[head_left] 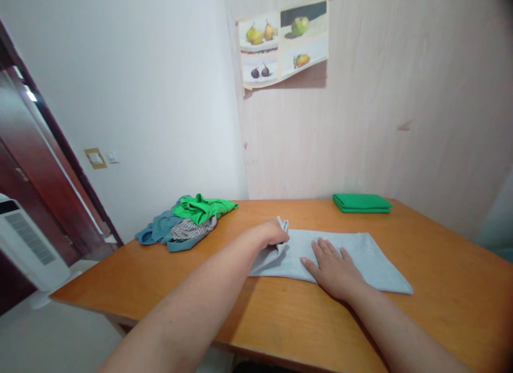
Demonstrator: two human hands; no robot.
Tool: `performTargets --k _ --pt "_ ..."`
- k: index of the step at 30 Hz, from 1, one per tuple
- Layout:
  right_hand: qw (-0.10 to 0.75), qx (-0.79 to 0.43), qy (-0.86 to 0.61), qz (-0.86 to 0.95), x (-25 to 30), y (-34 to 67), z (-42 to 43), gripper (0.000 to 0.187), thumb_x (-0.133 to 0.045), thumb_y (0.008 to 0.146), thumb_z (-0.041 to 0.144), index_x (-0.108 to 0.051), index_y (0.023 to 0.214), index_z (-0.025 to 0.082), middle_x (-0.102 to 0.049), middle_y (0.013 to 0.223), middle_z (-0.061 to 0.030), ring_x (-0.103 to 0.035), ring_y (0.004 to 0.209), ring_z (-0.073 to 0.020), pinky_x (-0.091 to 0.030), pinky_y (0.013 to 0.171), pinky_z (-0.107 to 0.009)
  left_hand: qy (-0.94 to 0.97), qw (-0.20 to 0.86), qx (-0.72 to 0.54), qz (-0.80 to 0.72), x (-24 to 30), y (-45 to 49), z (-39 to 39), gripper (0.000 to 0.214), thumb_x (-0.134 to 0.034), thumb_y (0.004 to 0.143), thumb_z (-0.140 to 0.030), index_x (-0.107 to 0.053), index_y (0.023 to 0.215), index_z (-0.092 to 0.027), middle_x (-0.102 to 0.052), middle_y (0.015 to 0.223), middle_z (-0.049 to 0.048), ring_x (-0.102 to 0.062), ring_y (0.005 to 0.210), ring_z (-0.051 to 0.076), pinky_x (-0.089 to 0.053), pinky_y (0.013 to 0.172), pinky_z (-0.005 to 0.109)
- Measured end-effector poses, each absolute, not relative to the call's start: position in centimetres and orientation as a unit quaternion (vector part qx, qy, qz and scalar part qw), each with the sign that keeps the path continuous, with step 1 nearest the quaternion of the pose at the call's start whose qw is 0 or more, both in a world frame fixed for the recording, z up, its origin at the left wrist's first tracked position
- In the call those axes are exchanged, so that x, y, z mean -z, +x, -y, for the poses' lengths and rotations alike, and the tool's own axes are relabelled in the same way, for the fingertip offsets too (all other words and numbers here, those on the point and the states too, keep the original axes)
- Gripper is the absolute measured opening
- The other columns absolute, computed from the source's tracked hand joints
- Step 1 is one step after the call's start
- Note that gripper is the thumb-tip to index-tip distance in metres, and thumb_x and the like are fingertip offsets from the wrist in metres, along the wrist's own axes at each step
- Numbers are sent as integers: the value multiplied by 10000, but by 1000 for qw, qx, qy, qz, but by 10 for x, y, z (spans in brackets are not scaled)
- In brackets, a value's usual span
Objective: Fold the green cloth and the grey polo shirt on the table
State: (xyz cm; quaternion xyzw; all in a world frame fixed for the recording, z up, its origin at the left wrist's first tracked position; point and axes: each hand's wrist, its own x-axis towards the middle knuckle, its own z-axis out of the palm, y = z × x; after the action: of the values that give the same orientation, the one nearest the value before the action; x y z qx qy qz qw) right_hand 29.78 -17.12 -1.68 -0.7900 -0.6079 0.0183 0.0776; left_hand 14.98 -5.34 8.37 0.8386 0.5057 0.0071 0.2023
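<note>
A light grey-blue cloth garment (360,255) lies folded into a long strip across the middle of the table. My left hand (273,233) is closed on its left end and lifts that end off the tabletop, with a crumpled edge poking up past the fingers. Flat on the middle of the strip rests my right hand (334,269), its fingers spread. The right part of the garment lies smooth, its near right corner pointing toward me. My left hand and wrist hide part of the lifted end.
On the wooden table (192,293), a heap of crumpled clothes (188,223) in green, blue and stripes sits back left. A folded green garment (362,203) lies at the back right. Behind the table is a wall with a fruit poster (284,44). A white appliance (34,245) stands left.
</note>
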Motion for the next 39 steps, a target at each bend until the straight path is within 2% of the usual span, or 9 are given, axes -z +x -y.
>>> performTargets --k 6,10,15,18,22,27,31,36,39 --pt "75 -22 -791 606 17 298 171 854 -174 933 694 -270 1555 116 -173 1632 -134 -140 1505 -301 -94 1188 -564 853 163 22 -496 -68 158 46 235 -713 601 -269 -711 813 -168 -729 815 108 -682 788 252 -502 647 291" --pt "75 -22 -792 606 16 297 171 848 -181 936 686 -265 1556 114 -170 1633 -135 -142 1504 -303 -94 1186 -568 858 173 29 -483 -63 158 48 236 -760 588 -342 -676 716 -162 -706 726 79 -655 706 226 -472 601 277" --pt "80 -22 -792 605 16 297 171 848 -194 936 687 -259 1558 116 -178 1631 -136 -126 1508 -297 -90 1188 -564 859 233 -1 -455 -65 146 49 396 -623 769 -549 -624 646 -173 -657 612 31 -535 518 140 -383 490 248" --pt "83 -21 -791 606 18 298 171 839 -201 938 683 -274 1554 118 -186 1629 -138 -126 1508 -297 -95 1187 -566 858 257 -51 -442 -67 135 42 392 -537 846 -514 -615 684 -166 -651 636 28 -507 506 123 -346 474 237" --pt "89 -18 -788 609 18 298 172 835 -215 941 676 -286 1548 106 -204 1622 -143 -151 1503 -305 -112 1182 -578 859 261 -122 -424 -64 111 35 237 -557 840 -369 -610 751 -156 -618 658 12 -511 564 121 -325 495 220" --pt "112 -3 -781 614 15 298 174 769 -291 952 631 -372 1512 109 -288 1593 -166 -217 1482 -338 -152 1157 -616 883 241 -203 -348 -51 69 50 216 -571 854 -387 -603 902 -178 -609 797 2 -541 710 140 -400 601 228" --pt "172 26 -748 640 6 297 178 617 -391 963 506 -465 1453 138 -505 1466 -168 -427 1376 -345 -153 1144 -649 924 133 -238 -267 -40 43 74 405 -670 799 -488 -589 1083 -211 -622 1014 45 -572 918 212 -463 799 320" --pt "263 35 -641 720 -2 288 183 554 -478 932 326 -447 1466 186 -586 1399 -114 -559 1256 -254 -416 1063 -433 947 8 -205 -246 -33 36 94 405 -659 792 -317 -553 1170 -219 -598 1242 88 -537 1136 275 -418 991 415" --pt "273 48 -598 752 -2 283 184 549 -476 929 261 -434 1476 226 -620 1357 -86 -592 1199 -238 -458 1010 -408 949 -25 -190 -252 -27 36 96 471 -610 798 -251 -530 1262 -223 -540 1384 94 -506 1231 286 -388 1061 447"
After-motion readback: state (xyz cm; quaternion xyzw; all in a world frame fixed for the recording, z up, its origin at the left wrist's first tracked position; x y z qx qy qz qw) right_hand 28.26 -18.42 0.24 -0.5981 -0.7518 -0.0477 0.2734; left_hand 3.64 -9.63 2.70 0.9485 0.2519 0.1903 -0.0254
